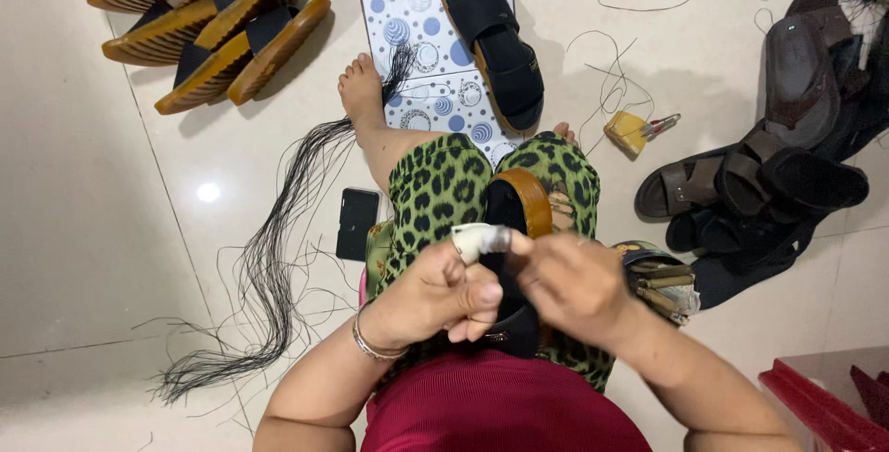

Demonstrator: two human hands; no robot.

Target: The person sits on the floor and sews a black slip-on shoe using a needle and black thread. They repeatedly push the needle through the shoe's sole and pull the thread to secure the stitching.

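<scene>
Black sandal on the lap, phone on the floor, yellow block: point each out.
black sandal (512,204): head view, tan sole edge.
phone (356,222): head view, middle of its back.
yellow block (627,131): head view, top face.

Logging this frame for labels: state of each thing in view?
Left hand: closed, finger taped white.
Right hand: pinching at the taped finger.
Sandal in lap: on edge between the knees.
Sandal on mat: flat, sole down.
Tan-soled sandals: stacked on edge.
Phone: on floor, screen dark.
Thread bundle: loose, splayed on floor.
</scene>
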